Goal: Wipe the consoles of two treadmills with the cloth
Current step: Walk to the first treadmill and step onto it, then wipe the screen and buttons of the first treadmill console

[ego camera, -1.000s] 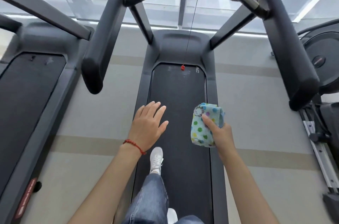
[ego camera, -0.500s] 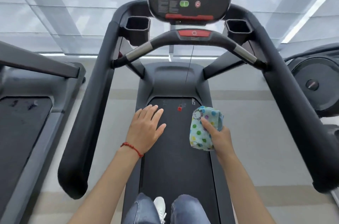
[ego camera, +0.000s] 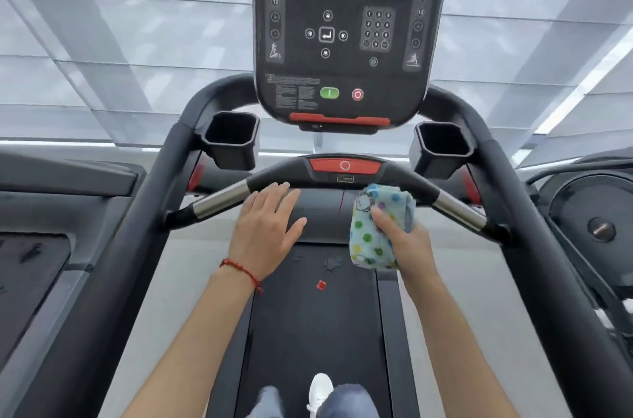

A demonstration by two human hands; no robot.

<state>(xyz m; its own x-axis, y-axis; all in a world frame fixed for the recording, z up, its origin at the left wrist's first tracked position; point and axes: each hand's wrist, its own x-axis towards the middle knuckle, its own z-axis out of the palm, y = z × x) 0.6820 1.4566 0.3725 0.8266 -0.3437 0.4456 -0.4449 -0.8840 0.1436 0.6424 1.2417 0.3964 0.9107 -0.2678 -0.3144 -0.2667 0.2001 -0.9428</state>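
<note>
I stand on a treadmill whose black console (ego camera: 346, 37) rises ahead at the top middle, with a screen, a keypad, a green button and a red button. My right hand (ego camera: 404, 239) grips a folded pale-blue cloth with coloured dots (ego camera: 371, 229), held upright just below the curved front handlebar (ego camera: 346, 171). My left hand (ego camera: 267, 229), with a red bead bracelet at the wrist, is empty with fingers spread, its fingertips at the handlebar's lower edge. Both hands are well below the console.
Two cup holders (ego camera: 233, 136) (ego camera: 442, 143) flank the console. Long side rails (ego camera: 113, 280) (ego camera: 555, 280) run on both sides. A second treadmill (ego camera: 37, 246) stands at the left, another machine (ego camera: 596, 219) at the right. A red safety clip (ego camera: 321, 285) hangs over the belt.
My view has risen and I have stepped forward: the console now fills the top of the view. Both hands came up near the handlebar, the cloth still in my right.
</note>
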